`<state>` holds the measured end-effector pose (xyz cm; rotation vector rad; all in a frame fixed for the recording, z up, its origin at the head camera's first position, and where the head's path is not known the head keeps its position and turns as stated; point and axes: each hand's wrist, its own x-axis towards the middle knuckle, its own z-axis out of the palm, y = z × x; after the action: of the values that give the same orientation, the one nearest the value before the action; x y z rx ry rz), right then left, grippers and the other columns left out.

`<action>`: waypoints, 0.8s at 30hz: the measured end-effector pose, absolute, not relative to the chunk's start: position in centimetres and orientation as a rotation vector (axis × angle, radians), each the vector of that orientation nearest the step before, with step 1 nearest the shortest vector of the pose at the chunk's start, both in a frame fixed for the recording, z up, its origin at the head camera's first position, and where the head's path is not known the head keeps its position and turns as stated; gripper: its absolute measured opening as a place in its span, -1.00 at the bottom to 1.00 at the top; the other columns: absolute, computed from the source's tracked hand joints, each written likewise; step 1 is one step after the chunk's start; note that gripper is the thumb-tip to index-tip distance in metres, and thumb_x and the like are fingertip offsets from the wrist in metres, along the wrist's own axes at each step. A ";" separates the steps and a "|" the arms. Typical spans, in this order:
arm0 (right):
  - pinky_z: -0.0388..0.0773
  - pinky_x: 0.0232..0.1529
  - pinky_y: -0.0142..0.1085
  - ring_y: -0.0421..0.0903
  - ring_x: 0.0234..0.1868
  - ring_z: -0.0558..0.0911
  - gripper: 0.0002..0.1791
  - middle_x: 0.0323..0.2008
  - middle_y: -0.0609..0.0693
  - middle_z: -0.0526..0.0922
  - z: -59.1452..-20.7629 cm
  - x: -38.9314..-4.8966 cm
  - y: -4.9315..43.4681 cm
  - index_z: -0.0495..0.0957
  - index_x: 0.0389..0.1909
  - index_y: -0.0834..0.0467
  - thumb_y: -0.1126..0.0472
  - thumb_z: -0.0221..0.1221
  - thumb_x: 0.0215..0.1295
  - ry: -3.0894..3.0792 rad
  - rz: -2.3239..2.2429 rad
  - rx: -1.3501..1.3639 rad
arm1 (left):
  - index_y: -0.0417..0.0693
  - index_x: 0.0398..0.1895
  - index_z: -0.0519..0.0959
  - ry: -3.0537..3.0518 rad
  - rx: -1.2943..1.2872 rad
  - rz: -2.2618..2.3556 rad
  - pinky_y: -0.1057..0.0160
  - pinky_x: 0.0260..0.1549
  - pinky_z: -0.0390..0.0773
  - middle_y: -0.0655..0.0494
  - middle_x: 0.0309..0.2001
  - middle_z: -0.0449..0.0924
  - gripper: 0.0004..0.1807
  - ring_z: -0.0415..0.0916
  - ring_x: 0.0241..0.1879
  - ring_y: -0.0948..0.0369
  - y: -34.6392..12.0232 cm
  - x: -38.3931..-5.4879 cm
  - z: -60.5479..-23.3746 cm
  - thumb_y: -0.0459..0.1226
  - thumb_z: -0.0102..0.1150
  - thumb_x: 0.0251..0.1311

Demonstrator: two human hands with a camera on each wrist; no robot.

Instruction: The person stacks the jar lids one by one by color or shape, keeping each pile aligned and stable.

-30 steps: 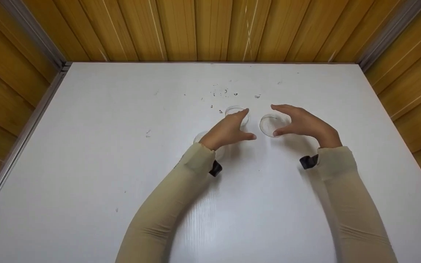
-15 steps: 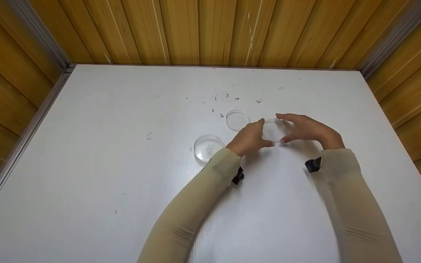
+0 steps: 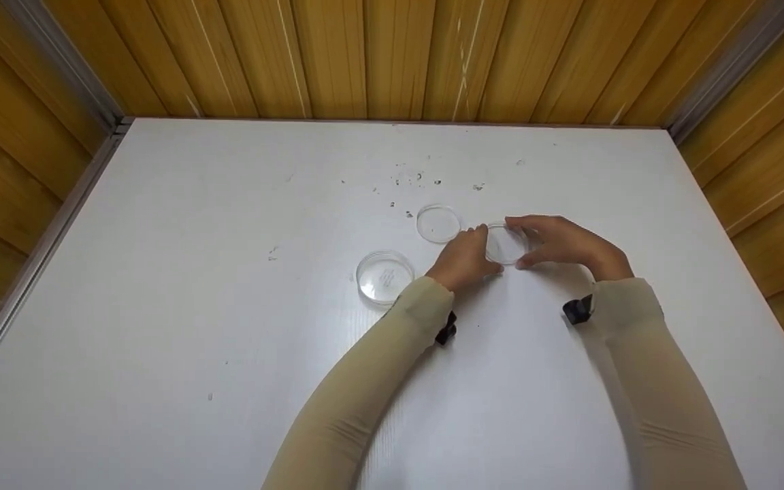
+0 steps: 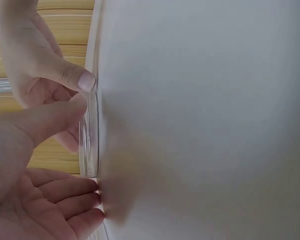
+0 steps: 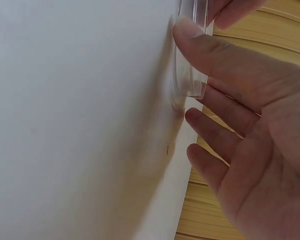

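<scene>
On the white table [image 3: 229,327] stands a clear petri dish [image 3: 503,245] between the two hands. My left hand [image 3: 463,260] grips its left side with thumb and fingers. From the right, my right hand [image 3: 562,241] holds the opposite edge. In the left wrist view, both thumbs meet along the rim of the petri dish [image 4: 89,145], and the left hand's lower fingers rest near the tabletop. The right wrist view shows the right thumb against the stacked walls of the petri dish [image 5: 190,70], with two fingers spread below it. The far rim is partly hidden by the hands.
A smaller clear round dish [image 3: 439,224] lies just behind the left hand. Further left is a larger clear dish [image 3: 385,277] with faint print, beside the left sleeve. Dark specks mark the tabletop behind them. Wood-look panels [image 3: 392,61] wall in the table.
The left hand has moved right from above the other two dishes onto the petri dish's left side, uncovering them. The right hand has closed in on the same petri dish.
</scene>
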<state>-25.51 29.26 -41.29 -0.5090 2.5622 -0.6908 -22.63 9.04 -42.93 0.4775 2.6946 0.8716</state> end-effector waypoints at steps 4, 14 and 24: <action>0.06 0.42 0.12 0.16 0.47 0.12 -0.10 0.44 0.12 0.23 -41.3 -25.3 29.3 0.23 0.42 0.08 0.10 0.41 0.06 2.559 -0.700 -0.482 | -0.17 0.13 0.50 2.734 0.449 0.884 0.27 -0.04 0.54 0.01 -0.03 0.66 -0.44 0.58 -0.12 0.20 9.0 -22.6 -42.9 -0.21 0.40 0.04; 0.12 0.39 0.09 0.06 0.44 0.19 -0.10 0.38 -0.03 0.36 -40.7 -24.5 29.2 0.37 0.34 -0.08 -0.02 0.50 -0.12 2.572 -0.789 -0.418 | -0.14 -0.11 0.64 2.823 0.484 0.876 0.31 -0.38 0.46 0.11 -0.39 0.66 -0.65 0.42 -0.46 0.26 8.4 -22.0 -42.0 -0.20 0.40 0.05; 0.16 0.38 0.09 0.07 0.42 0.24 -0.12 0.35 -0.02 0.40 -40.2 -24.1 28.6 0.37 0.34 -0.02 0.01 0.49 -0.08 2.570 -0.778 -0.517 | -0.16 -0.05 0.64 2.822 0.490 0.835 0.29 -0.24 0.53 0.10 -0.26 0.69 -0.56 0.48 -0.36 0.27 7.4 -21.2 -41.0 -0.14 0.44 0.01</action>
<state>-24.08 28.60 -40.23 -0.5173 2.5696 -0.7781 -21.18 7.45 -41.05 0.4904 2.8219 0.8346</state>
